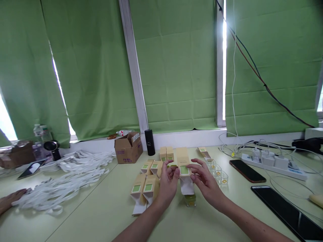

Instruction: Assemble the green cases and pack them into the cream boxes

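Note:
A tan paper box (182,155) with a green label and an open white flap is between my two hands. My left hand (168,181) is closed at its left edge, thumb against the side and fingers curled. My right hand (205,178) is on the right edge, with bent fingertips on the box. Just below the flap is a small glass jar (190,200) with yellow-green contents. Several similar boxes (150,185) are left of my left hand, some with flaps open. Clear small glass cups (222,178) sit beyond my right hand.
A brown carton (128,148) and a black cylinder (149,143) are at the back. White straps (68,181) cover the left side, near another person's hand (12,200). Two phones, one a dark phone (247,170), a power strip (275,164) and cables lie right.

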A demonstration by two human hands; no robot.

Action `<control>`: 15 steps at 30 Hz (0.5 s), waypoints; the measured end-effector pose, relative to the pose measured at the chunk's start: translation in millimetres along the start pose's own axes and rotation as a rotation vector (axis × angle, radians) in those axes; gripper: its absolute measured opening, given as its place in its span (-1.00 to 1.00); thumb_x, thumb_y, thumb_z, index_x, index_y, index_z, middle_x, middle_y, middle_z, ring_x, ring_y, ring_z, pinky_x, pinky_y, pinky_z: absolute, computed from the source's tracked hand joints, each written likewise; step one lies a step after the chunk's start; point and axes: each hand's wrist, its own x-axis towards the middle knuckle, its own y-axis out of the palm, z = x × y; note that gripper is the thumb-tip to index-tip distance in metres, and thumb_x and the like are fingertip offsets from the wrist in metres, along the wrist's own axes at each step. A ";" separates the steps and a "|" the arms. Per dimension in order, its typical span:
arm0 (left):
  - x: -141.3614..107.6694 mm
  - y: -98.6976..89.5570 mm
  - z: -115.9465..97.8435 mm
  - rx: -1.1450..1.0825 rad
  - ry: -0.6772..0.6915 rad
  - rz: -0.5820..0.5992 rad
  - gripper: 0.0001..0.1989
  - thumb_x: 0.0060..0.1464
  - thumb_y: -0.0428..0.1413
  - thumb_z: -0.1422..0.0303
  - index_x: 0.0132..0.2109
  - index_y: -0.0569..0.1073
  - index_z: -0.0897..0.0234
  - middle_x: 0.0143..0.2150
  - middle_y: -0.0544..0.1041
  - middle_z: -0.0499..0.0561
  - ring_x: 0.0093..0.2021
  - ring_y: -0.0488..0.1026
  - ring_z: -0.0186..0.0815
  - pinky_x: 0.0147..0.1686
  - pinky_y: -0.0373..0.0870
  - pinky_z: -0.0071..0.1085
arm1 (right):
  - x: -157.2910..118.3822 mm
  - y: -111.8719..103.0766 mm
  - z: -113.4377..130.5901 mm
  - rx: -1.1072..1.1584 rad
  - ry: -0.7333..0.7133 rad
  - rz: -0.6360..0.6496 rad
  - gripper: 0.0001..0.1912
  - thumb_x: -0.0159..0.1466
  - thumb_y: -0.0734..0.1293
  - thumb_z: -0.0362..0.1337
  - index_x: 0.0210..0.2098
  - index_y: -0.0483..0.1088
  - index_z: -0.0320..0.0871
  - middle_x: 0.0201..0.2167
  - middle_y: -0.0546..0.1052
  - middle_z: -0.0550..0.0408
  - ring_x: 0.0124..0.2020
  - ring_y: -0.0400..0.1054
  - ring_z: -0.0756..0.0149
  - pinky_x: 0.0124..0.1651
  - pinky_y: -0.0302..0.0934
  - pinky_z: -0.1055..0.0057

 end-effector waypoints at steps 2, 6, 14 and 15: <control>-3.7 -0.8 -0.9 0.010 0.044 0.015 -0.44 0.29 0.15 -0.05 0.25 0.22 0.11 0.16 0.53 0.18 0.08 0.54 -0.14 0.09 0.43 -0.20 | 2.8 -0.7 -1.3 0.064 0.022 -0.029 -0.67 0.43 0.34 0.05 0.10 0.51 0.12 0.31 0.18 -0.03 -0.03 0.51 0.20 0.01 0.50 0.22; -8.8 -4.6 0.1 0.110 0.143 0.056 -0.46 0.30 0.18 0.07 0.33 0.26 0.04 0.33 0.38 0.17 0.09 0.50 -0.13 0.12 0.44 -0.13 | 7.3 -2.0 -1.1 0.168 0.040 -0.061 -0.66 0.40 0.38 0.07 0.06 0.54 0.10 0.23 0.25 -0.02 -0.11 0.52 0.23 -0.13 0.52 0.29; -6.2 -5.6 4.6 0.221 0.216 0.110 -0.64 0.23 0.25 0.25 0.16 0.51 0.05 0.42 0.24 0.14 0.03 0.52 -0.14 0.14 0.46 -0.07 | 7.4 -0.9 -2.6 0.167 0.043 -0.044 -0.67 0.39 0.38 0.07 0.04 0.55 0.09 0.17 0.28 -0.01 -0.17 0.48 0.27 -0.21 0.50 0.34; -5.8 -5.1 4.3 0.217 0.214 0.103 -0.65 0.22 0.26 0.25 0.15 0.53 0.06 0.41 0.25 0.14 0.01 0.53 -0.16 0.13 0.47 -0.08 | 7.5 -1.2 -3.0 0.162 0.044 -0.035 -0.66 0.39 0.37 0.07 0.05 0.55 0.09 0.16 0.29 -0.01 -0.18 0.47 0.27 -0.21 0.49 0.34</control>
